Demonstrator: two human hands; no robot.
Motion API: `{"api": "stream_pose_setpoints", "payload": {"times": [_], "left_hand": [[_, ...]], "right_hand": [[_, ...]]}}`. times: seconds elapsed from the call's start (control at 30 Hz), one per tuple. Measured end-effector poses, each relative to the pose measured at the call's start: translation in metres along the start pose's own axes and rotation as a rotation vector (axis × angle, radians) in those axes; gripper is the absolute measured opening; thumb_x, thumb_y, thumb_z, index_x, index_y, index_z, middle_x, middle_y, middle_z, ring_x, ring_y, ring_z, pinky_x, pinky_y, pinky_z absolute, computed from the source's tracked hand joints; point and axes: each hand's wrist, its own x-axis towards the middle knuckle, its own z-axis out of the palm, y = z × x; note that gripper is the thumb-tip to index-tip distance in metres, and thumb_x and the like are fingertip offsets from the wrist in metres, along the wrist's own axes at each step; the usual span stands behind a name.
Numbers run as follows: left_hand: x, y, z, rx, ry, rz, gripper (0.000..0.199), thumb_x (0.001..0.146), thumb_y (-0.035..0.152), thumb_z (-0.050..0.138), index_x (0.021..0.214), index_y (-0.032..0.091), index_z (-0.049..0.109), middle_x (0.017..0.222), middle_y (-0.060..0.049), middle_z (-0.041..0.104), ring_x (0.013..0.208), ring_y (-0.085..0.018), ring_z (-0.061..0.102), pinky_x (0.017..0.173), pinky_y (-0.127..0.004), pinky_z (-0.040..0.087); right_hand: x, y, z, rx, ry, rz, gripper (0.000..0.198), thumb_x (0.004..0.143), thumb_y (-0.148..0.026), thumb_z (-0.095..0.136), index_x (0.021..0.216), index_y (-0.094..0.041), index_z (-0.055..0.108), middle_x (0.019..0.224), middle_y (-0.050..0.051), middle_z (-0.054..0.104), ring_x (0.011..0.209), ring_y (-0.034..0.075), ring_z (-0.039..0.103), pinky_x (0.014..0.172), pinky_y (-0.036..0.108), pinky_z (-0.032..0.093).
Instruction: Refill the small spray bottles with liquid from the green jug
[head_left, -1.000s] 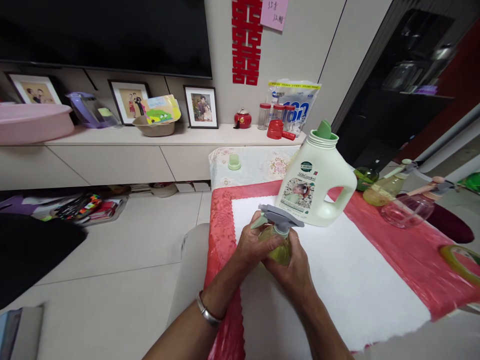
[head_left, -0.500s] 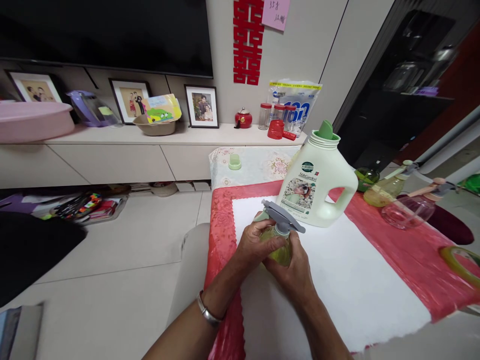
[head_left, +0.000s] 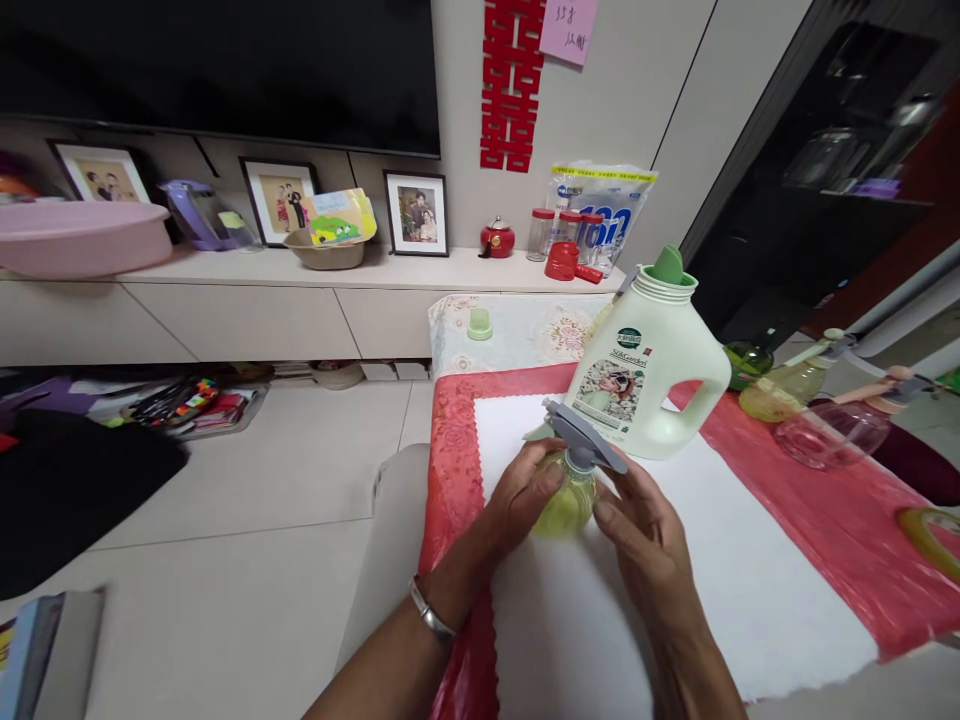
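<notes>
A spray bottle [head_left: 564, 508] of clear yellow-green plastic, with a grey trigger head [head_left: 584, 436], is held upright over the white sheet. My left hand [head_left: 521, 492] wraps round its left side, thumb across the front. My right hand [head_left: 651, 520] is at the bottle's right side with fingers loosely curled and apart, the thumb tip right at the bottle's edge; its fingertips are partly hidden behind the trigger head. Just behind stands a large pale green detergent jug [head_left: 652, 365] with its handle to the right and a green spout [head_left: 667, 265] at its uncapped mouth.
A light green cap [head_left: 479, 324] lies on the floral cloth [head_left: 525, 320] behind. On the right of the red table cover [head_left: 810, 530] are a pink spray bottle [head_left: 829, 435], a yellow one [head_left: 780, 390] and a tape roll [head_left: 930, 540]. A white sheet [head_left: 720, 580] covers the middle.
My right hand has loosened and shifted right from around the spray bottle, showing more of its body. My left hand still holds it. The view has turned slightly left.
</notes>
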Motion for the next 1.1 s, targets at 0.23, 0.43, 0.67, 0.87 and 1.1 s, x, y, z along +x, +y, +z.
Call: {"api": "stream_pose_setpoints", "payload": {"times": [0.23,0.43,0.67,0.87,1.1], "left_hand": [[-0.001,0.005,-0.004,0.026,-0.157,-0.079,0.088,0.064,0.034,0.091,0.139,0.020,0.048,0.133,-0.012,0.062,0.124,-0.035,0.059,0.105,-0.048,0.048],[-0.001,0.005,-0.006,0.163,-0.172,-0.053,0.089,0.062,0.025,0.090,0.139,0.021,0.046,0.138,-0.013,0.059,0.127,-0.033,0.057,0.107,-0.049,0.047],[-0.005,0.010,0.000,0.182,-0.127,-0.056,0.079,0.067,0.020,0.085,0.138,0.023,0.048,0.135,-0.010,0.061,0.120,-0.029,0.061,0.100,-0.046,0.052],[-0.005,0.010,0.004,0.228,-0.060,-0.042,0.082,0.060,0.016,0.089,0.133,0.022,0.051,0.134,-0.011,0.061,0.119,-0.029,0.061,0.099,-0.045,0.052],[-0.004,0.005,0.006,0.254,-0.036,0.002,0.081,0.059,0.018,0.091,0.131,0.019,0.053,0.134,-0.013,0.060,0.118,-0.030,0.061,0.099,-0.043,0.050]], "right_hand": [[0.017,-0.006,0.009,-0.102,-0.052,-0.105,0.043,0.088,-0.036,0.075,0.130,-0.030,0.065,0.137,0.004,0.060,0.127,0.024,0.057,0.111,0.036,0.046],[0.026,-0.006,0.012,-0.163,-0.055,-0.069,0.037,0.090,-0.041,0.073,0.125,-0.028,0.069,0.129,0.004,0.065,0.119,0.020,0.061,0.104,0.032,0.049],[0.027,-0.008,0.015,-0.216,0.005,-0.064,0.036,0.086,-0.043,0.076,0.117,-0.025,0.071,0.123,0.004,0.067,0.112,0.020,0.063,0.098,0.029,0.050],[0.026,-0.005,0.021,-0.233,0.117,-0.053,0.044,0.078,-0.044,0.082,0.114,-0.021,0.070,0.106,0.005,0.070,0.092,0.019,0.066,0.079,0.028,0.054],[0.023,-0.002,0.027,-0.250,0.213,-0.078,0.044,0.076,-0.045,0.083,0.108,-0.019,0.069,0.104,0.005,0.069,0.096,0.020,0.065,0.085,0.032,0.054]]}}
